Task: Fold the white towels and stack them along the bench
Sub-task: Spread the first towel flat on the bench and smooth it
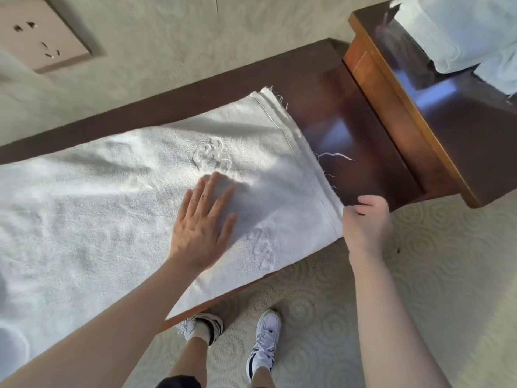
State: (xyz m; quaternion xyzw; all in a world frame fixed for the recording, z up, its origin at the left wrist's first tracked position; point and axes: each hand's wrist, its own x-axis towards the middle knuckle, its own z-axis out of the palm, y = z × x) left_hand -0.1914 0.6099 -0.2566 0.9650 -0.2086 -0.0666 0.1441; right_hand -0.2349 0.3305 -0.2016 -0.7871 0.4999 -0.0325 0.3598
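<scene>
We have one white towel (126, 197) lying spread along the dark wooden bench (349, 135), covering most of its top; its near edge hangs a little over the front. At its right end the hem shows two layers, so we judge it is already folded once lengthwise — but the shorter folds are still to do. More white linen (461, 32) lies on the higher wooden cabinet (405, 113) at the far right; we cannot tell if these are folded towels or only a pile. No finished stack is visible on the bench itself, so most of the task remains.

Our left hand (204, 222) lies flat on the towel, fingers straight and a little spread, pressing the cloth down near the embossed emblem (211, 155). Our right hand (366, 222) is at the right hem, near the front corner, with fingers curled — it seems to pinch the edge, though the fingertips are hidden.
</scene>
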